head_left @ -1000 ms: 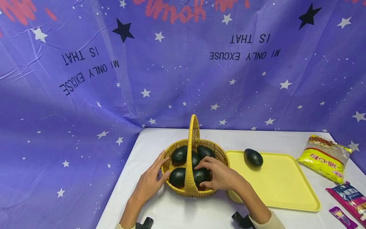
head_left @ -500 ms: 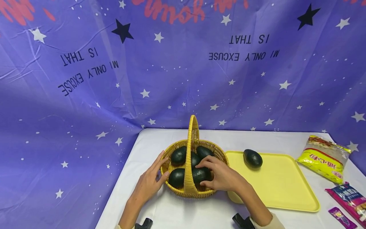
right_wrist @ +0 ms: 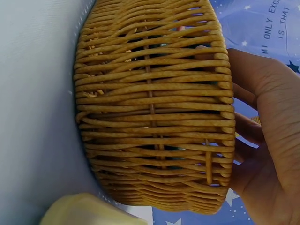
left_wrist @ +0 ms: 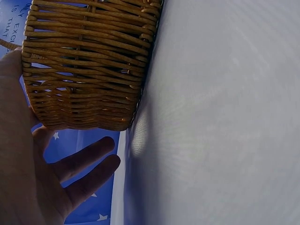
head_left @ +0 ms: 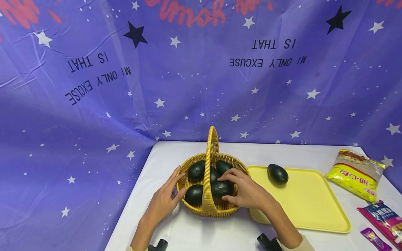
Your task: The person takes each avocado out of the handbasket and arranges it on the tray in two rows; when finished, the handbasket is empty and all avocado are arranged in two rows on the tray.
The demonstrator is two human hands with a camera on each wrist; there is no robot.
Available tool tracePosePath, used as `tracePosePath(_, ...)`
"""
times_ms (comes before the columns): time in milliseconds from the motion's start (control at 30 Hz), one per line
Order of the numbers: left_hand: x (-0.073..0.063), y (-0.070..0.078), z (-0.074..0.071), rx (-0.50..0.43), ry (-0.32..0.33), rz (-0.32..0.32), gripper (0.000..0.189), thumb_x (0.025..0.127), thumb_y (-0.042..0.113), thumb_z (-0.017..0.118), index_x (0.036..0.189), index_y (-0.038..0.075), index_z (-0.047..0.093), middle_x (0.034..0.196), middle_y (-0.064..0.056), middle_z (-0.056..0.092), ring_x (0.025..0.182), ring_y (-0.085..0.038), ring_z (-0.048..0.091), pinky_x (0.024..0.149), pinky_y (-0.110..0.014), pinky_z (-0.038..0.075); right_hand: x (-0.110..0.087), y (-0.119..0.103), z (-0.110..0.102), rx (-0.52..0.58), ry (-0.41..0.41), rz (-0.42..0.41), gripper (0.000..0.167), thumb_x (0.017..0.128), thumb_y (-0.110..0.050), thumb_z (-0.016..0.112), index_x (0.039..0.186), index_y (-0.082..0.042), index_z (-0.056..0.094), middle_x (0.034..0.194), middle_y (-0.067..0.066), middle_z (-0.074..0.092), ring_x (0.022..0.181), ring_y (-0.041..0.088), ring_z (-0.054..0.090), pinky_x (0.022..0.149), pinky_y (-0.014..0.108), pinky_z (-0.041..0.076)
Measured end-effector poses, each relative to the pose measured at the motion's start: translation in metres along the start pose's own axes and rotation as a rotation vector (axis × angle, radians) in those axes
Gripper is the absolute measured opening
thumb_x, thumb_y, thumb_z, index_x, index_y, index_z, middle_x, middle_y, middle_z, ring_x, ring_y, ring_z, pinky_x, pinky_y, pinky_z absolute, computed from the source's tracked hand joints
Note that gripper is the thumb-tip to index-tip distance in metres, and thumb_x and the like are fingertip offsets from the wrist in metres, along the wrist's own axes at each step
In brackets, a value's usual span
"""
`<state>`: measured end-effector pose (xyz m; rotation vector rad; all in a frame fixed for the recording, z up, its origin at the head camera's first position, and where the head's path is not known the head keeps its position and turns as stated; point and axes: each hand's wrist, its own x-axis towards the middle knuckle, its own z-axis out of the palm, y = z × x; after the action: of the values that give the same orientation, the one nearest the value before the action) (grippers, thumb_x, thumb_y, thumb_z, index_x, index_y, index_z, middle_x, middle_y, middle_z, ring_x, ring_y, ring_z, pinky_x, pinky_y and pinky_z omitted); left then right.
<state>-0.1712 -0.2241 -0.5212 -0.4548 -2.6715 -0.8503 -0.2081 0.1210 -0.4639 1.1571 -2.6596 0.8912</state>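
A yellow wicker basket (head_left: 191, 210) with a tall arched handle holds several dark green avocados. Inside it, at the front right, my right hand (head_left: 251, 190) grips an avocado (head_left: 222, 189) between thumb and fingers. That hand reaches over the rim in the right wrist view, where the wicker wall (right_wrist: 154, 103) hides its fingertips. Against the basket's left rim rests my left hand (head_left: 164, 198), its fingers spread and fairly straight. The left wrist view shows those fingers (left_wrist: 89, 157) beside the basket wall, holding nothing.
Right of the basket lies a yellow tray (head_left: 309, 202) with one avocado (head_left: 277, 174) near its back left. Farther right are a yellow food bag (head_left: 356, 174), a blue-and-pink snack packet (head_left: 383, 218) and a small purple packet (head_left: 376, 238). A purple star-patterned cloth (head_left: 201, 80) hangs behind the table.
My right hand and the avocado in it have shifted slightly right and away from the basket's front. The left hand stays at the rim.
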Motion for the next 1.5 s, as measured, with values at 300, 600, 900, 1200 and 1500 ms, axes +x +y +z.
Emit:
tracePosePath(300, 0.002, 0.000, -0.001, -0.021, -0.004, 0.002, 0.057, 0.106, 0.037, 0.066, 0.161, 0.025, 0.053, 0.177, 0.015, 0.027, 0.072, -0.005, 0.050, 0.064, -0.026, 0.041, -0.003, 0.001, -0.009, 0.009, 0.031, -0.005, 0.053, 0.086, -0.027, 0.093, 0.134, -0.021, 0.072, 0.135, -0.006, 0.061, 0.123, 0.017, 0.064, 0.100, 0.042, 0.057)
tracePosePath(600, 0.001, -0.001, 0.000, -0.026, 0.000, 0.000, 0.057, 0.106, 0.036, 0.066, 0.161, 0.026, 0.052, 0.177, 0.011, 0.030, 0.071, -0.002, 0.047, 0.064, -0.026, 0.040, -0.006, 0.004, -0.020, -0.005, 0.074, 0.011, 0.056, 0.085, -0.026, 0.093, 0.137, -0.021, 0.072, 0.137, -0.008, 0.061, 0.123, 0.018, 0.065, 0.099, 0.043, 0.057)
tracePosePath(900, 0.002, -0.001, -0.001, -0.019, 0.016, 0.015, 0.056, 0.106, 0.036, 0.066, 0.160, 0.024, 0.054, 0.176, 0.013, 0.030, 0.072, -0.005, 0.050, 0.066, -0.027, 0.042, -0.008, 0.009, -0.026, -0.004, 0.118, 0.012, 0.057, 0.084, -0.028, 0.095, 0.135, -0.021, 0.072, 0.136, -0.007, 0.062, 0.122, 0.018, 0.066, 0.098, 0.043, 0.058)
tracePosePath(1200, 0.001, -0.001, 0.001, -0.014, 0.011, 0.017, 0.056, 0.107, 0.040, 0.064, 0.160, 0.025, 0.053, 0.177, 0.009, 0.030, 0.074, -0.007, 0.053, 0.069, -0.029, 0.045, -0.013, 0.015, -0.031, -0.006, 0.151, 0.009, 0.058, 0.083, -0.027, 0.095, 0.136, -0.025, 0.071, 0.135, -0.006, 0.063, 0.117, 0.016, 0.068, 0.094, 0.042, 0.060)
tracePosePath(1500, 0.000, -0.001, 0.001, -0.026, 0.007, 0.007, 0.056, 0.107, 0.040, 0.064, 0.160, 0.026, 0.053, 0.176, 0.014, 0.029, 0.072, -0.005, 0.051, 0.062, -0.025, 0.041, -0.016, 0.018, -0.039, 0.005, 0.176, 0.020, 0.059, 0.083, -0.024, 0.096, 0.137, -0.022, 0.072, 0.134, -0.005, 0.064, 0.111, 0.013, 0.066, 0.089, 0.041, 0.059)
